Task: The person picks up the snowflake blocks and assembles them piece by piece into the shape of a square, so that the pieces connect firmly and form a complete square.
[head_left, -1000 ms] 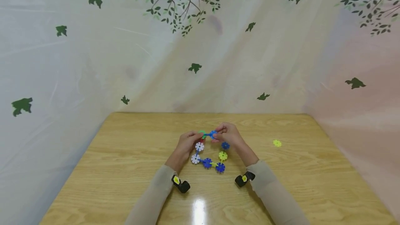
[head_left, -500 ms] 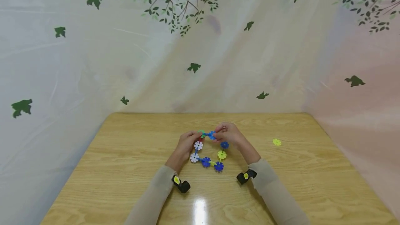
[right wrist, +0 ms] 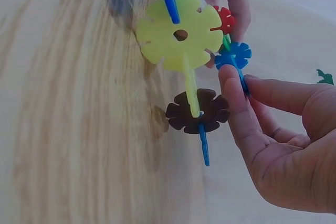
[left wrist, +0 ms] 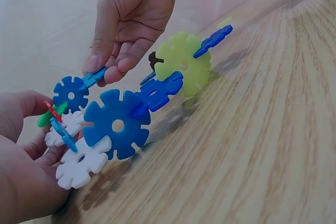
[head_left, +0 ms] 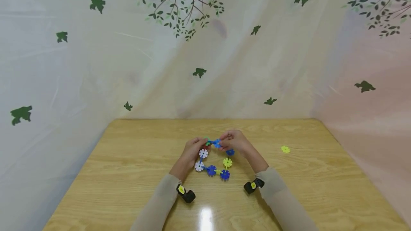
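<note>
A chain of slotted, flower-shaped plastic discs bends round into a nearly closed loop, between my hands and over the table. My left hand grips it at the back left, around the green disc and red disc, beside a white disc. With thumb and fingertips, my right hand pinches the light blue disc at one end. In the right wrist view, the other end hangs apart just below those fingers: a brown disc with a blue disc slotted into it. Yellow disc and dark blue disc form the near right corner.
One loose yellow disc lies flat on the wooden table, to the right of my right hand. A pale curtain printed with leaves surrounds the table's back and sides. Both wrists carry a black camera.
The head view has shifted slightly. Both hands keep their hold on the chain, and the loop's shape stays almost the same.
</note>
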### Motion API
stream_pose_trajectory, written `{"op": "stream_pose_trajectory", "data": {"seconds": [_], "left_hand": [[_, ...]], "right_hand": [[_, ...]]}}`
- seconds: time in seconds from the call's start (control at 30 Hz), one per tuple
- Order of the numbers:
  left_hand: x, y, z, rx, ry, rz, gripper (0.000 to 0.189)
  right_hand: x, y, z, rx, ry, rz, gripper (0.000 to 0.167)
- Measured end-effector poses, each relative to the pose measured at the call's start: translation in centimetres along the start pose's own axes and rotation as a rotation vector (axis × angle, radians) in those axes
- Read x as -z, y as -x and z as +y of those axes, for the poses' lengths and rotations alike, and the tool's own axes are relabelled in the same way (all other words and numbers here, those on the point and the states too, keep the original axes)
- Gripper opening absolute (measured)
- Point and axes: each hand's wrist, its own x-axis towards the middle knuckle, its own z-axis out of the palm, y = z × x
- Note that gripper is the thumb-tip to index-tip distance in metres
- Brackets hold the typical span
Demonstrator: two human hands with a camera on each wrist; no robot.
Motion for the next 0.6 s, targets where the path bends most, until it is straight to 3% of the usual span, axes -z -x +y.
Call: {"op": "stream_pose_trajectory", "data": {"seconds": [0.43,0.6], "left_hand": [[-0.1,-0.1,-0.1,0.010,0.013,-0.005,0.015],[0.0,-0.1,-0.1,0.013,0.033,0.000,0.015]], "right_hand": [[0.5,0.2,-0.1,-0.007,0.023,-0.026,0.021],[2.0,0.3,-0.3,0.021,0.047,-0.050,0.034]]}}
